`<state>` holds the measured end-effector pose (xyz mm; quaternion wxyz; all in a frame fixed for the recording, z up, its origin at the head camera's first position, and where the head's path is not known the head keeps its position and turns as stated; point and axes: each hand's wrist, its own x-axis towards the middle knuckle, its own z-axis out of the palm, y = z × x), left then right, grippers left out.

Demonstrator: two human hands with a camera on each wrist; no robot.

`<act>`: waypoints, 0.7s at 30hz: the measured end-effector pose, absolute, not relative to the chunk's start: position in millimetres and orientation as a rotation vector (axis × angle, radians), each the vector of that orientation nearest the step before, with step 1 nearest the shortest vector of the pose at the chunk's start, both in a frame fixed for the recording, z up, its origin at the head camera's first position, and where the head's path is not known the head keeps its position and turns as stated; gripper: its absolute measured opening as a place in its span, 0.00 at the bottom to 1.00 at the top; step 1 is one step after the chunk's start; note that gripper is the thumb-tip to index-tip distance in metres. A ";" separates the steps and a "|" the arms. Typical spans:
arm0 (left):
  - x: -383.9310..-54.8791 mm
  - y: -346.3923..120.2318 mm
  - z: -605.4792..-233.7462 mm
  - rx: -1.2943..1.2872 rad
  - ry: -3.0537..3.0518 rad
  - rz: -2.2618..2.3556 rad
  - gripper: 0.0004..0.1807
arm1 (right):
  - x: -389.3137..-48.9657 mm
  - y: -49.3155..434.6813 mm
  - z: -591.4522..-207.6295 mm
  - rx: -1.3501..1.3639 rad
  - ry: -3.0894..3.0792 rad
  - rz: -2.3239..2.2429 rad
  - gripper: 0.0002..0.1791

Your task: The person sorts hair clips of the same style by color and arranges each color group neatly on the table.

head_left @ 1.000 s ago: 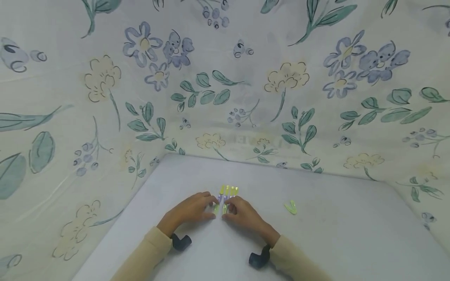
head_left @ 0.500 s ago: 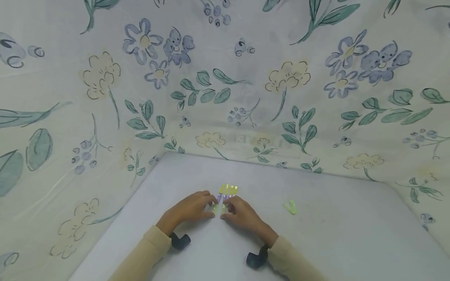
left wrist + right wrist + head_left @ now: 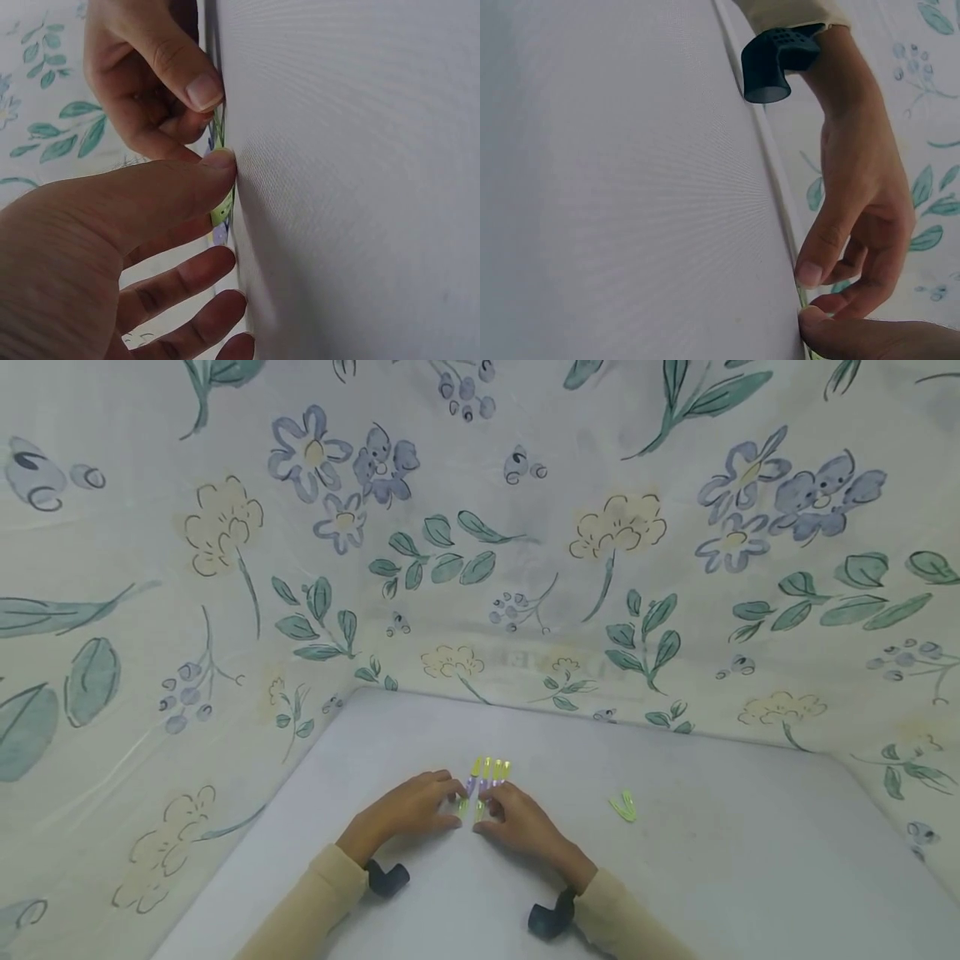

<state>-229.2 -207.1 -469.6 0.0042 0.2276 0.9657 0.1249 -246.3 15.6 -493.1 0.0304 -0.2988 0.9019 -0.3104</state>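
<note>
Both hands meet over a small group of slim clips, apparently snap hair clips, on the white table. Yellow ones point(image 3: 487, 767) form the far row, with purple ones point(image 3: 471, 785) just nearer. Thumb and index finger of my left hand point(image 3: 412, 803) pinch a green clip point(image 3: 462, 807) at the near left; its other fingers spread loosely in the left wrist view. A second green clip point(image 3: 479, 812) lies between the thumb and forefinger of my right hand point(image 3: 521, 822), slightly apart from the first. That hand hides part of the purple row.
Off to the right, two green clips point(image 3: 622, 807) lie in a V on the table point(image 3: 720, 860). Floral cloth point(image 3: 465, 577) walls in the back and sides. Dark wrist-worn cameras point(image 3: 551, 917) hang low near the tabletop.
</note>
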 end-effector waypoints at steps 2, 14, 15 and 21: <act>-229.3 -206.6 -469.1 0.713 3.022 0.397 0.22 | -246.3 16.6 -493.6 -0.915 2.782 -0.961 0.25; -234.9 -211.5 -467.6 0.711 3.034 0.438 0.23 | -249.5 14.4 -486.0 -0.962 2.755 -1.007 0.27; -234.2 -211.6 -467.7 0.718 3.029 0.449 0.23 | -248.8 15.1 -486.1 -0.965 2.748 -1.019 0.27; -229.4 -212.4 -472.5 0.715 2.992 0.482 0.23 | -244.5 19.3 -490.6 -0.924 2.691 -1.104 0.25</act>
